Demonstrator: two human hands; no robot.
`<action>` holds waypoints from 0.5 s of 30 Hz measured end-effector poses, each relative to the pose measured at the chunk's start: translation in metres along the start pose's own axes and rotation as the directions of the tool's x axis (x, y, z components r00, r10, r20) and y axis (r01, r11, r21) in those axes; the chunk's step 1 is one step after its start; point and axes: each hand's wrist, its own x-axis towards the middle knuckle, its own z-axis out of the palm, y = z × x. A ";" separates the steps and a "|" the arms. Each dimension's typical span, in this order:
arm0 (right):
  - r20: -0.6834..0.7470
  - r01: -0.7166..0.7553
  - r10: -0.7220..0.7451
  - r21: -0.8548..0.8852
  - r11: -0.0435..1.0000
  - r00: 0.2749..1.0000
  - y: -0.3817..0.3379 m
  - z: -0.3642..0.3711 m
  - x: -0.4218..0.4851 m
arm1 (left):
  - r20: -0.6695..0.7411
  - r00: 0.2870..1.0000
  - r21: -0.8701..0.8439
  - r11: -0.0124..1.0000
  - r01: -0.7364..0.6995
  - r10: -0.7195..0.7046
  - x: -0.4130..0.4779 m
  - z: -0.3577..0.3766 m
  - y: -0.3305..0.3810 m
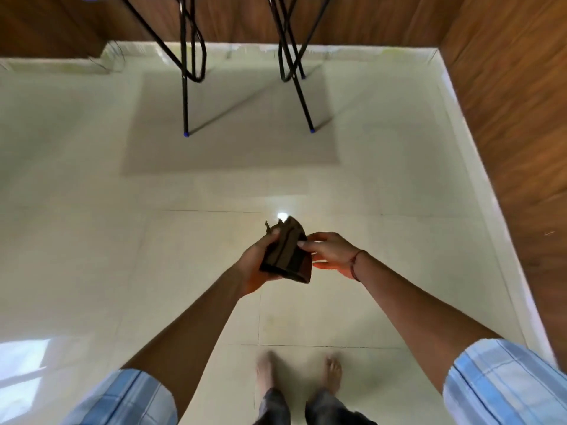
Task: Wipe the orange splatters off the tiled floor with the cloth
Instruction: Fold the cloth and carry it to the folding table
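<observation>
From the head camera, the person stands barefoot on the tiled floor (92, 240), and the left hand (254, 268) grips a folded dark cloth (287, 256) up in the air while the right hand (329, 253) pinches its edge. It looks like the getting-ready step (no orange splatters show clearly here), so next they likely need to bend down and press the cloth on the spots.

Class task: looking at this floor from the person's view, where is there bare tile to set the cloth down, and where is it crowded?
Bare tile lies between the table legs and the bare feet, below the cloth held by the left hand and right hand. More lies left of the arms and right toward the wooden wall. Under the table is crowded.
</observation>
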 end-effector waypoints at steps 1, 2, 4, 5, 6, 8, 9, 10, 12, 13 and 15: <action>-0.017 0.042 -0.041 0.046 0.998 0.999 -0.020 0.003 -0.040 | -0.017 0.998 0.062 0.997 -0.054 0.055 -0.039 0.015 0.013; -0.052 0.104 -0.099 0.100 0.990 0.994 -0.028 0.006 -0.064 | -0.060 0.991 0.112 0.987 -0.113 0.120 -0.064 0.025 0.019; -0.134 0.221 -0.200 0.167 0.961 0.971 -0.051 0.010 -0.117 | -0.147 0.956 0.232 0.948 -0.217 0.255 -0.110 0.044 0.039; -0.158 0.256 -0.227 0.192 0.948 0.961 -0.055 0.013 -0.139 | -0.167 0.941 0.291 0.927 -0.238 0.295 -0.127 0.049 0.043; -0.167 0.296 -0.265 0.204 0.933 0.950 -0.058 0.017 -0.165 | -0.172 0.924 0.348 0.899 -0.267 0.341 -0.152 0.058 0.048; -0.185 0.362 -0.326 0.214 0.907 0.927 -0.059 0.021 -0.200 | -0.152 0.905 0.405 0.860 -0.311 0.398 -0.187 0.071 0.053; -0.196 0.395 -0.357 0.218 0.892 0.913 -0.057 0.023 -0.220 | -0.133 0.896 0.408 0.847 -0.341 0.424 -0.209 0.079 0.051; -0.210 0.423 -0.380 0.225 0.878 0.901 -0.055 0.023 -0.232 | -0.107 0.891 0.409 0.836 -0.366 0.442 -0.223 0.086 0.051; -0.212 0.476 -0.434 0.223 0.851 0.875 -0.052 0.021 -0.267 | -0.067 0.864 0.453 0.787 -0.419 0.499 -0.258 0.105 0.046; -0.202 0.496 -0.458 0.216 0.841 0.866 -0.053 0.020 -0.277 | -0.067 0.846 0.486 0.758 -0.436 0.529 -0.266 0.110 0.047; -0.189 0.541 -0.509 0.214 0.813 0.840 -0.048 0.018 -0.313 | -0.112 0.794 0.520 0.716 -0.465 0.597 -0.295 0.128 0.040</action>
